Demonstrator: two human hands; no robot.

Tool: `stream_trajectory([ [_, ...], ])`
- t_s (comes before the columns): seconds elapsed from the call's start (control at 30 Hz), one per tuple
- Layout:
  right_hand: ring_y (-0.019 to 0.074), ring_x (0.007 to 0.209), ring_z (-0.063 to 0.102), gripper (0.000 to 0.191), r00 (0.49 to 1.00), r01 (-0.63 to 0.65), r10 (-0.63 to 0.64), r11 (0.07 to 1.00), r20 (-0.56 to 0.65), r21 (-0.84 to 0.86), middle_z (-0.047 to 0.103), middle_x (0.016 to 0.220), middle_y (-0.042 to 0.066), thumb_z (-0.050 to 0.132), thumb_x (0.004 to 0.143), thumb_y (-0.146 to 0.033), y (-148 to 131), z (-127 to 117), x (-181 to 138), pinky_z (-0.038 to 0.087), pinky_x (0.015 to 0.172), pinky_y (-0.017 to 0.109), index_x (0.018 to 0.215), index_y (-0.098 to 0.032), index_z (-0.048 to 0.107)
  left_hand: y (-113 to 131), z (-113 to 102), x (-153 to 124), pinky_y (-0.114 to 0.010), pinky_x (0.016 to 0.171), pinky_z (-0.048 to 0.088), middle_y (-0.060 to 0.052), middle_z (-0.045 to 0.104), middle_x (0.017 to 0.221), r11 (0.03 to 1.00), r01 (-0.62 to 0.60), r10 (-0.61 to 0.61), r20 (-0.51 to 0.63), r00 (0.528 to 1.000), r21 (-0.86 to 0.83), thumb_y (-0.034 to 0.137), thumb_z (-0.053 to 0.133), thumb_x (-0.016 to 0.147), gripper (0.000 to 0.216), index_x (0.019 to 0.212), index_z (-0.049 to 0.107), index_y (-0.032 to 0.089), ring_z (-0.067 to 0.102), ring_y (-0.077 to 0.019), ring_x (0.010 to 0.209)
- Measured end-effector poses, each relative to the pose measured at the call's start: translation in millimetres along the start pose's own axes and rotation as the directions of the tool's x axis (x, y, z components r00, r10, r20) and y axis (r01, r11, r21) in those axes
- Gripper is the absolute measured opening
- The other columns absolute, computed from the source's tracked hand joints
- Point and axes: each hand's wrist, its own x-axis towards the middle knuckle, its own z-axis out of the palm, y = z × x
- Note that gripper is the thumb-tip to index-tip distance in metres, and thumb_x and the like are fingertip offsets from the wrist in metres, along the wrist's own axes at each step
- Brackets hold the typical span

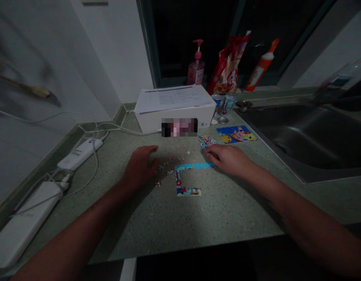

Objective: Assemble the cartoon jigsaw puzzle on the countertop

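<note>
Facing a part-built puzzle frame (194, 166) on the counter (157, 226), we've L hand (141, 164) half-open, looks empty, by loose pcs (181, 158); R hand (227, 157) curled by piece pile (206, 139), can't tell if gripping.

1. Puzzle border (194, 166): sky blue along 12 o'clock, some red down at 9.
2. Piece pile (206, 141) at its 1 o'clock: basically confetti, pinks, yellows, blues.
3. Picture card (237, 135), 2 o'clock: deep blue, pink and yellow figures.
4. Countertop (215, 218): greyish green, speckled tbh.

One wide head-worn view, forward and down over the near counter (157, 230)
</note>
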Motion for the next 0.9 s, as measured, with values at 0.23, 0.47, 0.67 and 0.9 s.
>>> stream_trajectory([
  [0.23, 0.0268, 0.095, 0.074, 0.031, 1.000, -0.015, 0.015, 1.000, 0.015, -0.003, 0.080, 0.110, 0.009, 0.045, 0.104, -0.030, -2, -2, 0, 0.054, 0.079, 0.039, 0.110, -0.025, 0.075, 2, -6, 2, -0.054, 0.110, 0.049, -0.013, 0.073, 0.127, 0.999, 0.031, -0.031, 0.035, 0.999, 0.010, 0.022, 0.057, 0.089, 0.038, 0.126, 0.067, 0.021, 0.066, -0.0332, 0.122],
  [0.47, 0.0275, 0.089, 0.074, 0.031, 1.000, 0.016, -0.016, 1.000, 0.002, 0.010, 0.080, 0.104, 0.010, 0.046, 0.103, -0.031, 2, 2, 0, 0.054, 0.077, 0.041, 0.106, -0.025, 0.076, -2, -27, 7, -0.046, 0.093, 0.055, -0.010, 0.076, 0.104, 0.999, 0.048, -0.050, 0.195, 0.980, 0.017, 0.030, 0.054, 0.094, 0.025, 0.102, 0.075, 0.020, 0.070, -0.0287, 0.099],
  [0.67, 0.0293, 0.092, 0.074, 0.033, 1.000, 0.019, -0.019, 1.000, 0.010, 0.014, 0.080, 0.108, 0.011, 0.044, 0.103, -0.033, 3, 3, 0, 0.055, 0.079, 0.044, 0.107, -0.025, 0.075, -1, -44, 7, -0.036, 0.079, 0.053, -0.006, 0.078, 0.095, 0.996, 0.091, -0.087, 0.433, 0.897, 0.011, 0.033, 0.062, 0.090, 0.020, 0.097, 0.078, 0.023, 0.072, -0.0235, 0.085],
  [0.9, 0.0292, 0.090, 0.074, 0.034, 1.000, 0.010, -0.010, 1.000, 0.022, 0.002, 0.080, 0.108, 0.012, 0.043, 0.103, -0.032, 1, 1, 0, 0.054, 0.078, 0.042, 0.108, -0.024, 0.076, 1, -48, 3, -0.038, 0.088, 0.053, -0.007, 0.077, 0.106, 0.997, -0.010, 0.048, 0.528, 0.848, -0.075, 0.036, 0.065, 0.092, 0.022, 0.106, 0.078, 0.025, 0.071, -0.0253, 0.097],
])
